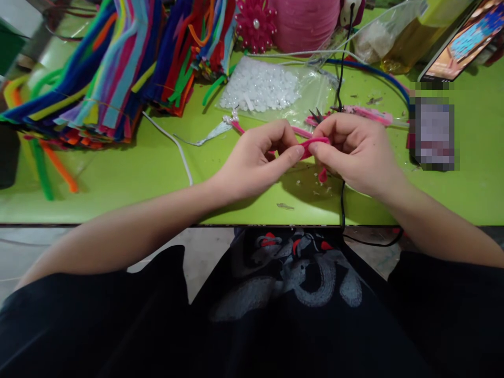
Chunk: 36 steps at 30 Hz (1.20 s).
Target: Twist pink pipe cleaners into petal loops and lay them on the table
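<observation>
Both my hands meet over the green table [137, 173], pinching a pink pipe cleaner [315, 142] between them. My left hand [255, 160] is closed, thumb and forefinger pressed on the bent end of the pipe cleaner. My right hand [354, 149] is closed too, fingers curled round the other side of it. A short pink tail [323, 176] hangs down below the right hand. Another pink pipe cleaner [238, 127] lies on the table just behind my left hand.
A clear bag of white beads [260, 86] lies behind my hands. Bundles of coloured pipe cleaners [110, 68] fill the back left. A pink flower [255, 23], a pink spool [305, 21], a phone [462, 42], pink scissors [354, 113] and a black cable [340, 79] are at the back right.
</observation>
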Available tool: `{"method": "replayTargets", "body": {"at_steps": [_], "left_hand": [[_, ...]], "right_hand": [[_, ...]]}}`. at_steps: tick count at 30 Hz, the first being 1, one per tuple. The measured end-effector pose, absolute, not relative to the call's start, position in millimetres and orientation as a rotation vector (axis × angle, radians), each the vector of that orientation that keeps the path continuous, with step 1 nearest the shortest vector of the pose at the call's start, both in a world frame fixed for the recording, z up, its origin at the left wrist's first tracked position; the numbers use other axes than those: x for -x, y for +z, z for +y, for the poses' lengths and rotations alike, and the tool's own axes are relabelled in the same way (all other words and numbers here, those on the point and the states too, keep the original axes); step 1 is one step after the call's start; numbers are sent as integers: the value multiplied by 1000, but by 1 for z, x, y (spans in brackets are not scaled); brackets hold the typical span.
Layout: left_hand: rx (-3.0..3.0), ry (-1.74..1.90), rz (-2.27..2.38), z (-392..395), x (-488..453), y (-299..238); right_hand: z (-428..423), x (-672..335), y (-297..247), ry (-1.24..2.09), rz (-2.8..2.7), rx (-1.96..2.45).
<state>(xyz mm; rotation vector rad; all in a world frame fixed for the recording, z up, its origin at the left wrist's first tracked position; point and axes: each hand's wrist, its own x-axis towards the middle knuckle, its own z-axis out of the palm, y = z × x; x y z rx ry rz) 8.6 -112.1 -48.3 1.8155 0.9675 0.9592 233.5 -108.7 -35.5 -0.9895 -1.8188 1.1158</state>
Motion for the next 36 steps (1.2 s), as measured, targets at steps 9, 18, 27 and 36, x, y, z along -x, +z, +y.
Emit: {"method": "replayTargets", "body": {"at_steps": [9,18,27,36], "left_hand": [[-1864,1008,961,-111,-7,-52],[-1749,854,855,-107,-7,-47],[-1718,842,842,-109,-11,-47],[-1988,792,825,-108,-4,-31]], "right_hand": [[-109,-234,-32,1141,-1770,1004],[-103,-236,-39,1216,-1619,904],[-108,-232,-41,1179,-1689,957],[-113,-230,-36,1161,-1649,945]]}}
